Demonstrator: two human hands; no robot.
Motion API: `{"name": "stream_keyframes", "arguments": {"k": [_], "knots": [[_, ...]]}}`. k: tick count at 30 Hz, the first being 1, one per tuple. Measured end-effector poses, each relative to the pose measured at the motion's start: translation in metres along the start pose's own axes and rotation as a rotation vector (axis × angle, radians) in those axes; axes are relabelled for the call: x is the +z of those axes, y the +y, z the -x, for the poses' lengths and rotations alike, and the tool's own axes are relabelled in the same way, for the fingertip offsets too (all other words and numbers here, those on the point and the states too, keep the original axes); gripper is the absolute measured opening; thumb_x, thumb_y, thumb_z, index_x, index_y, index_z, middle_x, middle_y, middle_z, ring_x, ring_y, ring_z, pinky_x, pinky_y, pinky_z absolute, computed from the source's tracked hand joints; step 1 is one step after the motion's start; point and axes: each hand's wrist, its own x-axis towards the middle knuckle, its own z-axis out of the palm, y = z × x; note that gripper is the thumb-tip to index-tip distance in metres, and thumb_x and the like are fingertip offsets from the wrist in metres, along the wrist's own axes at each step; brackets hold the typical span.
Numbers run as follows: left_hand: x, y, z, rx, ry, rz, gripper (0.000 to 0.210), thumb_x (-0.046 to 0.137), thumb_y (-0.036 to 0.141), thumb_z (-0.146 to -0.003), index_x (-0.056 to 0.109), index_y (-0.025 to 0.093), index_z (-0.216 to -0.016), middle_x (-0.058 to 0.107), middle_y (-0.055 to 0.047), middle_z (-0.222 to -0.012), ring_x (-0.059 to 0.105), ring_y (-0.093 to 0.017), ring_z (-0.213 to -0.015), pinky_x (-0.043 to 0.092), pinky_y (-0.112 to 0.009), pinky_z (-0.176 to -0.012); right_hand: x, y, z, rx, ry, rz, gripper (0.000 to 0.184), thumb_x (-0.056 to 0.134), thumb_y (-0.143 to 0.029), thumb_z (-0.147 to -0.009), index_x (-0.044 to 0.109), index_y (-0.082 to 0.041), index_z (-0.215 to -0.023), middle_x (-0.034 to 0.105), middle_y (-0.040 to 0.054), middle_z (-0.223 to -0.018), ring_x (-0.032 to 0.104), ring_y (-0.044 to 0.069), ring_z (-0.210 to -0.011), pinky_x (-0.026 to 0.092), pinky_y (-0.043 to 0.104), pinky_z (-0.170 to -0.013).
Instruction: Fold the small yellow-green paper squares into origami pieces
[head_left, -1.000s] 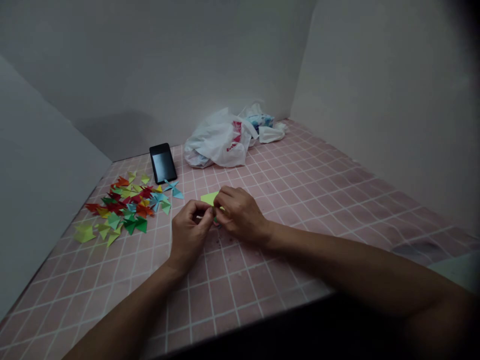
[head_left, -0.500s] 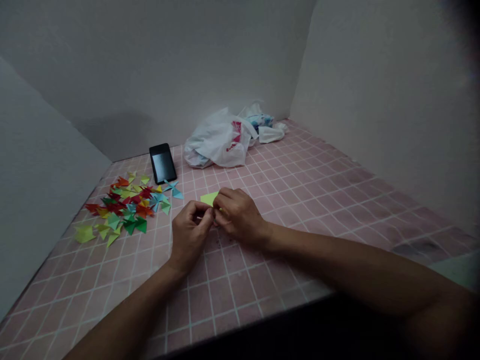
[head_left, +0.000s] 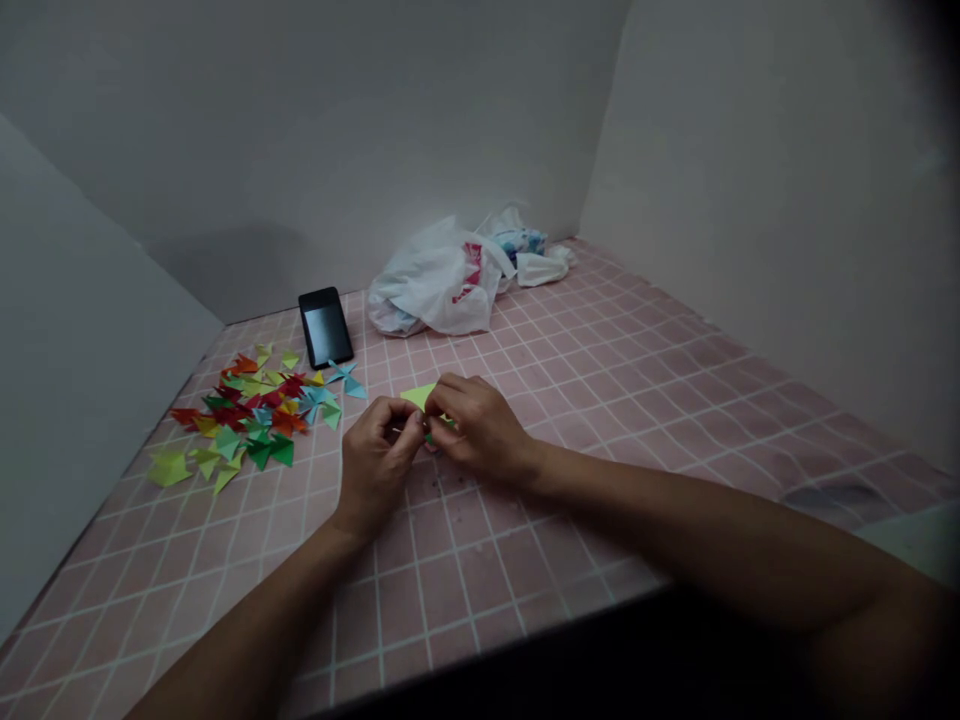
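A pink tabletop with a white grid [head_left: 645,380] spans the frame. Colourful folded paper pieces [head_left: 234,412] cover its left, below a black phone [head_left: 327,332]; a white plastic bag [head_left: 431,285] sits upper centre, yellow-green paper [head_left: 417,396] mid-frame.

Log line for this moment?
left hand, right hand: close together, grip obscured | beyond: lime paper | left: folded papers | back: phone, white bag

Light is dim and grey, with a soft shadow [head_left: 232,268] on the back wall [head_left: 360,110] and pale glare on the phone [head_left: 326,332]. Blackness clouds the upper right corner, the right forearm [head_left: 720,520] blurs (and looks stretched), and detail between the fingers [head_left: 454,394] seems too murky to read.
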Motion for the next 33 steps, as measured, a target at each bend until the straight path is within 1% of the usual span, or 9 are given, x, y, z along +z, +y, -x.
{"name": "stream_keyframes", "arguments": {"k": [3,6,11,16,20,24,27,30,33], "knots": [[-0.003,-0.006,-0.004,-0.002,-0.025,-0.008,0.013,0.062,0.031,-0.089,0.064,0.020,-0.084,0.066,-0.001,-0.075,0.065,-0.016,-0.068,0.051,-0.027,-0.065,-0.004,0.003,-0.003,0.045,-0.004,-0.204,0.009,0.054,-0.012,-0.085,0.057,-0.016,-0.077,0.061,0.0034,-0.080,0.054,0.015,-0.074,0.038,0.028,-0.070],[-0.005,-0.009,-0.008,-0.005,-0.058,0.018,0.015,0.061,0.033,-0.089,0.064,0.019,-0.084,0.067,-0.002,-0.075,0.066,-0.017,-0.069,0.053,-0.028,-0.066,-0.007,0.008,-0.007,0.190,-0.026,-0.396,0.007,0.054,-0.012,-0.085,0.059,-0.015,-0.081,0.062,0.0015,-0.080,0.054,0.013,-0.072,0.041,0.026,-0.069],[-0.006,-0.009,-0.010,-0.017,-0.081,0.078,0.015,0.062,0.033,-0.087,0.063,0.019,-0.082,0.066,-0.002,-0.074,0.066,-0.017,-0.067,0.053,-0.028,-0.066,-0.003,0.014,-0.009,0.407,-0.152,-0.722,0.008,0.057,-0.018,-0.084,0.063,-0.015,-0.079,0.064,0.0003,-0.074,0.057,0.012,-0.068,0.044,0.025,-0.065],[-0.004,-0.010,-0.011,-0.057,-0.073,0.151,0.015,0.064,0.033,-0.086,0.063,0.019,-0.083,0.066,-0.001,-0.074,0.067,-0.016,-0.067,0.054,-0.028,-0.065,0.002,0.013,-0.006,0.504,-0.165,-0.907,0.015,0.061,-0.028,-0.083,0.061,-0.016,-0.074,0.064,0.0004,-0.068,0.057,0.012,-0.063,0.044,0.024,-0.059],[-0.004,-0.009,-0.011,-0.095,-0.075,0.214,0.017,0.067,0.035,-0.083,0.064,0.018,-0.082,0.066,0.000,-0.072,0.067,-0.016,-0.065,0.055,-0.026,-0.064,0.002,0.012,-0.006,0.513,-0.182,-0.948,0.017,0.063,-0.030,-0.081,0.062,-0.015,-0.072,0.064,0.0003,-0.067,0.055,0.011,-0.060,0.043,0.023,-0.056],[-0.002,-0.007,-0.009,-0.236,-0.083,0.411,0.025,0.070,0.039,-0.082,0.065,0.016,-0.089,0.067,0.000,-0.076,0.068,-0.016,-0.066,0.060,-0.031,-0.065,0.001,0.011,-0.007,0.498,-0.125,-0.891,0.017,0.062,-0.030,-0.082,0.060,-0.016,-0.072,0.062,-0.0002,-0.067,0.054,0.011,-0.061,0.043,0.023,-0.057],[0.000,-0.007,-0.007,-0.310,-0.089,0.478,0.026,0.073,0.037,-0.079,0.067,0.015,-0.091,0.068,-0.001,-0.076,0.067,-0.015,-0.065,0.060,-0.030,-0.064,0.001,0.011,-0.007,0.471,-0.081,-0.844,0.017,0.061,-0.030,-0.082,0.060,-0.016,-0.073,0.060,-0.0010,-0.067,0.052,0.011,-0.061,0.042,0.023,-0.057],[0.001,-0.006,-0.006,-0.326,-0.104,0.508,0.024,0.076,0.035,-0.077,0.068,0.015,-0.086,0.069,-0.001,-0.074,0.066,-0.014,-0.063,0.059,-0.028,-0.062,0.002,0.010,-0.006,0.450,-0.065,-0.796,0.017,0.061,-0.029,-0.082,0.060,-0.016,-0.072,0.059,-0.0007,-0.067,0.052,0.011,-0.062,0.042,0.023,-0.057],[0.000,-0.004,-0.006,-0.325,-0.097,0.502,0.021,0.077,0.033,-0.075,0.068,0.015,-0.081,0.067,0.001,-0.069,0.065,-0.013,-0.060,0.058,-0.026,-0.060,0.002,0.010,-0.006,0.469,-0.080,-0.803,0.016,0.062,-0.028,-0.082,0.060,-0.016,-0.072,0.060,-0.0003,-0.068,0.053,0.011,-0.063,0.042,0.024,-0.058]]}}
